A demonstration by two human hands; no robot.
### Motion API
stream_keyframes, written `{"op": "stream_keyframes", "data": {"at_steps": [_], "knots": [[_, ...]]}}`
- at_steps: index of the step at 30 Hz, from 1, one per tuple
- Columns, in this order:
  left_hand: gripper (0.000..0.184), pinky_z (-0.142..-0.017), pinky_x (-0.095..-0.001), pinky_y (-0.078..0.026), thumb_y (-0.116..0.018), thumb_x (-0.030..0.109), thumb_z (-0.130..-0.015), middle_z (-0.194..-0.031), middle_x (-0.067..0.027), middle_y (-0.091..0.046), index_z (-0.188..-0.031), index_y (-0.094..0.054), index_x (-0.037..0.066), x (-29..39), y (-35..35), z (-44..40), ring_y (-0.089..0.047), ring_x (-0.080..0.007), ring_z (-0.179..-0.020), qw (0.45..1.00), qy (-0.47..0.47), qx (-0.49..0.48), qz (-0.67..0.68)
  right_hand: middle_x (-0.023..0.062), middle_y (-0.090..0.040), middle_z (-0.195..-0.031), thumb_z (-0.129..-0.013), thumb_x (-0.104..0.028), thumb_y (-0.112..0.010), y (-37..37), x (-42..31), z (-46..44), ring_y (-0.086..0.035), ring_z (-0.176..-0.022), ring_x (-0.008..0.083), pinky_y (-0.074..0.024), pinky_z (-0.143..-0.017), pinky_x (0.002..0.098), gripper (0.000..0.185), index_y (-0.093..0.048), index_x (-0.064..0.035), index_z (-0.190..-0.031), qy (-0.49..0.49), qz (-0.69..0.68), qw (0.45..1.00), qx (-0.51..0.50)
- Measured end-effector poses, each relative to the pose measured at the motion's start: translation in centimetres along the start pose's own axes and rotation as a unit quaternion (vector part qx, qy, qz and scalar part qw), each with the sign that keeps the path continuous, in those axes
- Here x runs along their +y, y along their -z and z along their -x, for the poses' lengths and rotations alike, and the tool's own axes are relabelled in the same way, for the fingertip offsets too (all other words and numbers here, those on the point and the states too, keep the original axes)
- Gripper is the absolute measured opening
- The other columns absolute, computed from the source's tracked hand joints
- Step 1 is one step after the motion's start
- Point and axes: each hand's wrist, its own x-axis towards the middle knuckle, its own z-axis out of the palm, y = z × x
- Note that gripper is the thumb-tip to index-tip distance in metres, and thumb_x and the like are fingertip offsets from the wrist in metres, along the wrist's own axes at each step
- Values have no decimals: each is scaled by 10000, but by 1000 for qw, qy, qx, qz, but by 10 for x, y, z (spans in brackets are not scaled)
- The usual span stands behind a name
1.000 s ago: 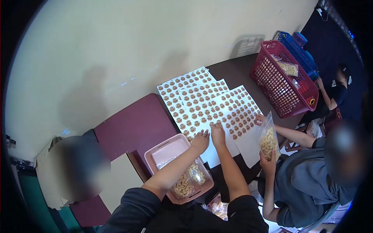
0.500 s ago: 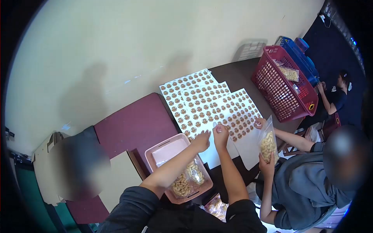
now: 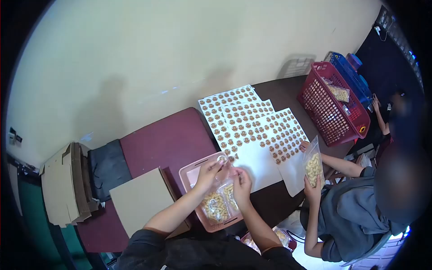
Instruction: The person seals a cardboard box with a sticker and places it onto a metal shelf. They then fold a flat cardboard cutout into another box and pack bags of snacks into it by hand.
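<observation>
Above the pink basket (image 3: 220, 226), my left hand (image 3: 208, 174) pinches a round sticker (image 3: 221, 158); whether my right hand's (image 3: 243, 183) grip is clamped, I cannot tell.

The pink tray (image 3: 192, 174) is partly covered by the left hand (image 3: 207, 175) and the right hand (image 3: 243, 182). Print on the round labels (image 3: 250, 132) cannot be read; the co-worker's head (image 3: 398, 189) is blurred.

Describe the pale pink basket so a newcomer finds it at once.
Find the table along the wall, then the white sticker sheets on it. Left of their near end sits a basket with clear bags inside. It is pale pink and low, unlike the tall red basket.
</observation>
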Motion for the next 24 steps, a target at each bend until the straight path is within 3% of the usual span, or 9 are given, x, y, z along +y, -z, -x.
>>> {"op": "stream_keyframes", "data": {"at_steps": [1,3,4,5,7,11,19,22,24], "knots": [[283,-753,-237,-439,-574,219,-908,-895,-41,-644,-1027,-634,-30,3,10,14,-559,-92,-839,1000,-4,3,-1,75,-611,-928,-902,-81,-540,-8,-2,13,-586,-883,143,-464,-783,266,181,-593,8,-1052,-94,-99,990,-33],[324,-938,-292,-409,-514,217,-939,-1170,-88,-589,-1095,-598,-54,4,28,46,-545,-141,-1038,998,51,-18,-5,59,-611,-915,-913,-104,-542,-24,-13,38,-587,-861,122,-468,-770,255,185,-587,12,-1051,-91,-102,989,-63],[339,-970,-301,-388,-497,213,-945,-1255,-94,-543,-1120,-585,-65,5,35,61,-521,-156,-1090,999,5,-40,-2,43,-612,-901,-924,-126,-544,-33,-18,49,-588,-839,101,-472,-756,243,194,-581,16,-1050,-91,-103,987,-89],[358,-986,-300,-373,-456,220,-962,-1267,-80,-534,-1162,-565,-57,6,44,78,-508,-164,-1115,998,36,-55,5,43,-612,-901,-924,-126,-544,-41,-19,61,-588,-839,101,-472,-756,243,194,-581,16,-1050,-87,-104,986,-94],[341,-967,-278,-378,-426,192,-976,-1231,-84,-549,-1187,-544,-48,9,57,109,-515,-145,-1096,998,10,-49,36,52,-604,-853,-924,-119,-540,-59,-27,80,-593,-801,120,-485,-742,258,165,-585,31,-977,-208,-241,942,-105],[307,-1032,-332,-323,-434,133,-957,-1378,-120,-394,-1215,-548,14,8,94,163,-398,-228,-1245,986,-108,-48,-120,52,-613,-820,-922,-111,-541,-83,-27,121,-597,-765,111,-495,-705,232,136,-596,13,-933,-227,-304,916,-128],[493,-1046,-419,-298,-538,236,-879,-1345,-205,-402,-1343,-426,111,35,182,237,-366,-371,-1252,885,-130,-40,-445,51,-610,-797,-927,-72,-515,-110,-20,202,-580,-703,102,-482,-673,240,112,-575,21,-945,-164,-169,964,-122],[524,-1066,-459,-261,-557,269,-863,-1381,-194,-365,-1348,-422,124,16,223,246,-317,-385,-1288,855,-125,-65,-499,47,-611,-785,-920,-88,-532,-111,-17,227,-581,-707,98,-476,-672,229,128,-585,27,-942,-206,-136,962,-114],[570,-1081,-510,-203,-572,337,-849,-1433,-173,-301,-1358,-408,140,3,240,253,-252,-392,-1328,767,-139,-73,-622,36,-607,-766,-906,-112,-566,-112,-14,248,-569,-687,85,-472,-654,222,146,-596,29,-929,-219,-113,963,-110]]}}
